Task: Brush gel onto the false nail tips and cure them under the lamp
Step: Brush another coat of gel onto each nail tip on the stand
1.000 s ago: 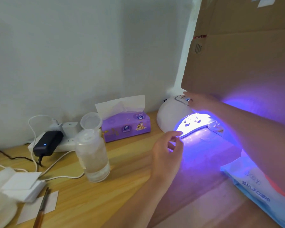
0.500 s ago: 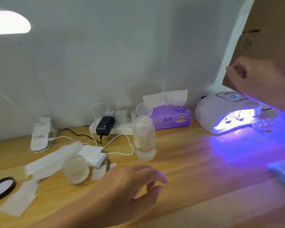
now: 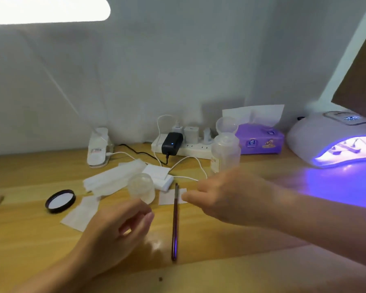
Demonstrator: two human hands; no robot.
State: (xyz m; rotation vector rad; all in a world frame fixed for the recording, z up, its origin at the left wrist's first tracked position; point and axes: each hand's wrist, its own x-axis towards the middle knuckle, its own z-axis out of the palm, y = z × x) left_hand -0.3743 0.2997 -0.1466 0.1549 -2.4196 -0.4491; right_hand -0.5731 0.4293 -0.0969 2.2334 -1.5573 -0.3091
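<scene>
Both hands empty w/ fingers loosely curled: left hand (image 3: 116, 227) near small jar (image 3: 141, 188), right hand (image 3: 230, 197) blurred beside brush (image 3: 175, 223). Lamp (image 3: 325, 140) lit, far right.

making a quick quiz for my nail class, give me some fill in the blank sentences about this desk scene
1. The curing lamp at the right glows ____.
2. The brush lies on the table between the person's two ____.
3. The tissue box beside the lamp is ____ in colour.
4. The round black lid lies to the ____ of the left hand.

Missing words: purple; hands; purple; left
</scene>
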